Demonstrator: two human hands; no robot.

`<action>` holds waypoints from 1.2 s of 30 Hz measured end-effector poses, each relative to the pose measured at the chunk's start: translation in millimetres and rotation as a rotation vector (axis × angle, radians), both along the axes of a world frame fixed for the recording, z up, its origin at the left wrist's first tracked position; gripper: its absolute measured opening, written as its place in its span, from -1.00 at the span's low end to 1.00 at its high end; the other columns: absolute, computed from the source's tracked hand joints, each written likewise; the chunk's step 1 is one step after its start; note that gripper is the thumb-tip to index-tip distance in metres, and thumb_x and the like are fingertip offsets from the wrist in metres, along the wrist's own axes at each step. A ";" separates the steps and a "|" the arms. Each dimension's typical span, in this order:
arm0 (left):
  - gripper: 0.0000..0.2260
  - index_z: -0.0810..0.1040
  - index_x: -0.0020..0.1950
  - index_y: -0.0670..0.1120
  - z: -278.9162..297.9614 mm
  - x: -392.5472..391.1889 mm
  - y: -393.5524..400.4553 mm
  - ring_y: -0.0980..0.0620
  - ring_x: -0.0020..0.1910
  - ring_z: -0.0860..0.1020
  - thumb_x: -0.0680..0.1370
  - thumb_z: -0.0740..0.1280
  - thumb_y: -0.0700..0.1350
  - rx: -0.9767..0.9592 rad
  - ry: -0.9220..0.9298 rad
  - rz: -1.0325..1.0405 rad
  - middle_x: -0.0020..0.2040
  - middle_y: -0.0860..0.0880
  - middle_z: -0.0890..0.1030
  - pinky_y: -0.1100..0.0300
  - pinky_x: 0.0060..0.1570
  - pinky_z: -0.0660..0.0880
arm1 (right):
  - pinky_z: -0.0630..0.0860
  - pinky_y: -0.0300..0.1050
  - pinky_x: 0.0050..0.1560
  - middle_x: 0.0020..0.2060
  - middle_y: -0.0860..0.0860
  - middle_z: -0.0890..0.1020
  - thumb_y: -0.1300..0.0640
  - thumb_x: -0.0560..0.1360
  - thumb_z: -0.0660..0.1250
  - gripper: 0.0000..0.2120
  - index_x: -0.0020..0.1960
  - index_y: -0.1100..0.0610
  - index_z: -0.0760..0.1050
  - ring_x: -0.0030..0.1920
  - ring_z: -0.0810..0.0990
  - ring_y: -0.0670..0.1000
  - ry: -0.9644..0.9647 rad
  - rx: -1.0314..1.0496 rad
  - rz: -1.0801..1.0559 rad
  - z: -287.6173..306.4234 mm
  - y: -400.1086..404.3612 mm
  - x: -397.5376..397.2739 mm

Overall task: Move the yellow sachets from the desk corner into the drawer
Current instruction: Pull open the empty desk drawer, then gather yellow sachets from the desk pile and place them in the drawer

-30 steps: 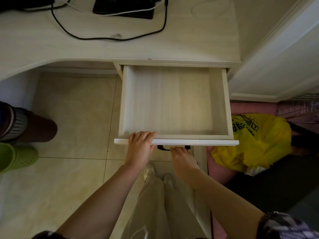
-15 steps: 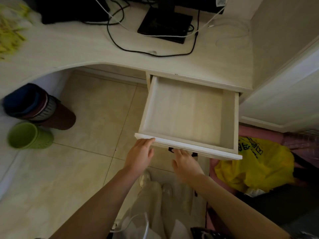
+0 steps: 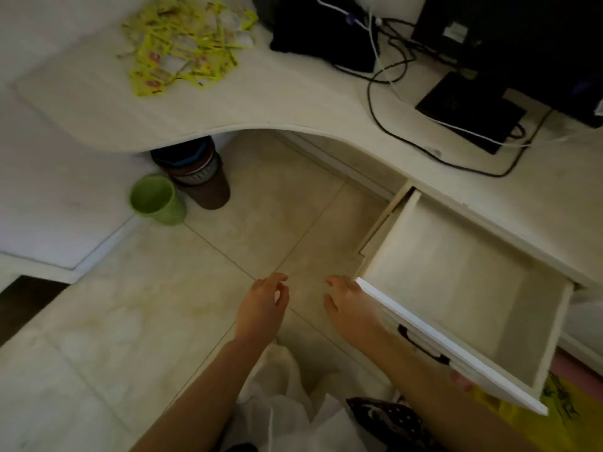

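Take the drawer (image 3: 456, 288) as your reference: it stands pulled out from under the table (image 3: 261, 102), its pale interior bare, its white front edge nearest you. Your right hand (image 3: 350, 308) sits just beside the left end of that front edge, palm down over the floor (image 3: 130, 305); its fingers (image 3: 336, 282) are loosely spread and slightly bent, grasping nothing, and whether the hand's side touches the drawer front cannot be told. Your left hand (image 3: 262, 308) hangs further left of the drawer, apart from it and apart from the right hand, also above the floor tiles; its fingers (image 3: 275, 280) are relaxed and lightly curled, released, with nothing between them. The yellow sachets (image 3: 182, 47) lie in a loose heap on the table corner, well away from the drawer, up and to the left, untouched by either hand. Between the sachets and the drawer, along the table, you have a black object (image 3: 323, 31), black and white cables (image 3: 385, 79), and a flat black base (image 3: 470, 109). Under the curved table edge, left of the drawer, stand a green bin (image 3: 156, 200) and a brown bin (image 3: 202, 181), touching or nearly so. A yellow bag (image 3: 567, 415) shows below the drawer's near right corner.
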State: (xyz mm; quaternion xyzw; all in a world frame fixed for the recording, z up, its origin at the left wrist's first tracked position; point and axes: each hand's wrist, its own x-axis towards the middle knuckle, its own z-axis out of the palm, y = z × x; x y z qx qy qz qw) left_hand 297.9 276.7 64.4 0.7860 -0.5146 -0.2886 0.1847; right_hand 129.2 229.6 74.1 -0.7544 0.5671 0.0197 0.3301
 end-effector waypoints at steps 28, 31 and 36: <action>-0.79 0.53 0.20 -0.02 22.0 297.0 -229.0 0.03 0.00 0.55 0.59 0.24 -0.05 -0.082 -0.123 0.361 0.02 0.01 0.61 0.20 -0.06 0.44 | 0.44 -0.04 0.23 0.27 0.09 0.51 0.05 0.61 0.12 -0.62 0.39 0.13 0.33 0.24 0.49 0.08 -0.192 -0.083 0.165 34.6 -295.0 305.6; -0.79 0.53 0.19 -0.01 21.8 306.6 -262.5 0.05 -0.04 0.53 0.58 0.24 -0.05 -0.065 -0.087 0.385 -0.02 0.03 0.60 0.21 -0.10 0.41 | 0.43 -0.02 0.23 0.24 0.09 0.51 0.09 0.60 0.14 -0.65 0.37 0.15 0.36 0.24 0.46 0.08 -0.201 -0.105 0.218 38.3 -337.4 324.8; -0.81 0.53 0.17 -0.01 21.8 331.1 -314.0 0.04 -0.03 0.55 0.57 0.27 -0.07 -0.040 -0.053 0.390 -0.09 0.08 0.57 0.14 -0.06 0.50 | 0.44 -0.01 0.20 0.23 0.05 0.50 0.06 0.60 0.15 -0.64 0.36 0.13 0.35 0.24 0.44 0.07 -0.152 -0.106 0.259 40.4 -402.4 350.9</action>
